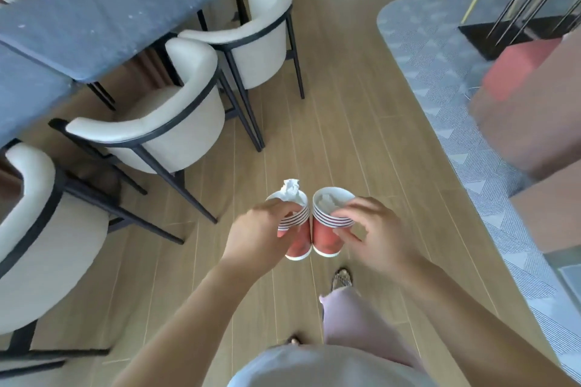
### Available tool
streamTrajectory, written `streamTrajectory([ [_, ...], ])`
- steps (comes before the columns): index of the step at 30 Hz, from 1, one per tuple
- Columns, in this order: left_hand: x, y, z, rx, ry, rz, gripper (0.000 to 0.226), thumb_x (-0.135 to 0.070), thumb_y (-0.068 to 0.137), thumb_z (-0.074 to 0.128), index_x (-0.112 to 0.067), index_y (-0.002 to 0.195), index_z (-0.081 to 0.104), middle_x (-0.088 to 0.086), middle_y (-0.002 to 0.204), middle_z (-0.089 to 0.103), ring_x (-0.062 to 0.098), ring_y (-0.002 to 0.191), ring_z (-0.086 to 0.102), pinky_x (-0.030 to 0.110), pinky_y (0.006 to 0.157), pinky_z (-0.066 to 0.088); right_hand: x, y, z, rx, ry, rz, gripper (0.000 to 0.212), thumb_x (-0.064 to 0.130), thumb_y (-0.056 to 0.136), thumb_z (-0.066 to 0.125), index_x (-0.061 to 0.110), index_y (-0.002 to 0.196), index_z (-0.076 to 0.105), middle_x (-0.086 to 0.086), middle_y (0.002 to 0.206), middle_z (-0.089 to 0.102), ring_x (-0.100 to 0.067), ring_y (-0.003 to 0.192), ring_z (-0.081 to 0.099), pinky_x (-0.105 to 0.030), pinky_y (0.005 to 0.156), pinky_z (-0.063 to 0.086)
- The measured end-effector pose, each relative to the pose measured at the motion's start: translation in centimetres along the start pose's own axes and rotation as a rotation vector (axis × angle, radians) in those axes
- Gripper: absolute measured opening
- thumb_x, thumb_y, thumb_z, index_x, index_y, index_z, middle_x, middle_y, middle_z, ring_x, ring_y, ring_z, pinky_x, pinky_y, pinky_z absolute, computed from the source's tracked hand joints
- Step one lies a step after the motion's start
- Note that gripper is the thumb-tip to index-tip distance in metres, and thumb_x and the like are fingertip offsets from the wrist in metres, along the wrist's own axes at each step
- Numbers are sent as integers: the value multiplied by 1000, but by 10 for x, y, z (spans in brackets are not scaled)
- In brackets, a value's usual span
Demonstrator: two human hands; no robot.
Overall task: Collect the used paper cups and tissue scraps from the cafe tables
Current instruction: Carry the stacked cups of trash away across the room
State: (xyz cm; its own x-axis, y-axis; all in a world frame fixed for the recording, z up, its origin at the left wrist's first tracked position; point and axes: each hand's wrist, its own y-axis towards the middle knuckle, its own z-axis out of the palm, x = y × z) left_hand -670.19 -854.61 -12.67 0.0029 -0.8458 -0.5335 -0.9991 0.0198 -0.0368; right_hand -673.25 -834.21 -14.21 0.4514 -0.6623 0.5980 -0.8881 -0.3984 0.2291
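I am holding one stack of red paper cups (299,243) in my left hand (261,229), my fingers curling round its striped rims, and a crumpled tissue (290,190) is sticking up out of the top cup. My right hand (374,229) is gripping a second stack of cups (325,239) near its rim, with a tissue wad (327,199) sitting down inside it. The two stacks are standing upright and touching side by side in front of me, above the wooden floor (339,104). A dark table (103,16) with white chairs (176,122) is standing to my left, and a grey rug (440,66) is lying to my right
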Motion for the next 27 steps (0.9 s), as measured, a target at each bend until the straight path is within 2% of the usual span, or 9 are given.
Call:
streamTrajectory([
  [3,4,80,3,7,13,24,24,-28,80,62,-37,102,63,-14,100,66,14,80,62,24,60,45,-41,62,-4,-23,-4,29,26,3,66,76,13,89,71,0,88,69,-22,85,63,-12,73,35],
  [8,-12,226,5,-24,-12,47,22,-29,81,63,-37,102,64,-14,99,66,14,83,62,30,67,51,-112,184,-27,-37,26,27,22,6,71,74,13,92,71,1,90,68,-22,89,61,-26,76,45],
  [10,-24,281,3,-45,-27,38,20,-30,81,63,-38,100,64,-14,98,66,14,83,62,31,67,51,-137,232,-43,-49,17,17,22,6,71,74,13,91,71,1,90,68,-21,87,61,-26,75,46],
  [15,-41,397,-8,-94,-55,15,24,-26,81,63,-36,102,64,-11,97,67,17,82,62,32,67,51,-191,342,-69,-72,-10,0,24,4,69,75,13,90,71,0,90,68,-20,85,62,-15,76,38],
  [20,-38,494,-16,-153,-55,13,22,-24,79,66,-34,98,66,-10,92,68,16,78,62,28,63,49,-233,438,-71,-90,27,-30,23,8,70,73,20,89,69,6,88,67,-17,85,61,-25,73,48],
  [27,-7,662,-22,-168,-64,-2,21,-26,78,65,-36,97,65,-11,89,67,14,74,62,27,61,49,-302,601,-56,-45,42,-37,22,8,72,70,18,91,69,4,90,66,-18,87,61,-28,76,48],
])
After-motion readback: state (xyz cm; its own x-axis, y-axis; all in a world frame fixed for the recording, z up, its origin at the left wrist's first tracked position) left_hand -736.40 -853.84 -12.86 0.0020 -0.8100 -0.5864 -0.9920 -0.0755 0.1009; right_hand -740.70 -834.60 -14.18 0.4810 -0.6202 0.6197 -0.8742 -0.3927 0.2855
